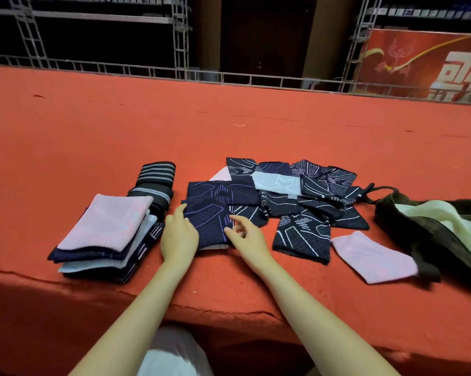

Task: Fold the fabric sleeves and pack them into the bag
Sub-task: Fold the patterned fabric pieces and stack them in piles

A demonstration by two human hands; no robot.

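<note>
A folded navy sleeve (208, 213) with purple lines lies in front of me on the red surface. My left hand (178, 236) rests flat along its left edge, fingers straight. My right hand (246, 236) hovers at its right side with fingers loosely curled, holding nothing. To the left sits a stack of folded sleeves (106, 237), a pink one on top. A loose heap of navy and pale sleeves (304, 196) spreads to the right. A dark bag (418, 234) with a pale green lining lies open at the far right.
A black roll with grey stripes (155, 183) stands behind the stack. A single pink sleeve (375, 257) lies between the heap and the bag. The red platform's (228, 299) front edge runs just below my wrists. Metal truss railing (228, 77) lines the back.
</note>
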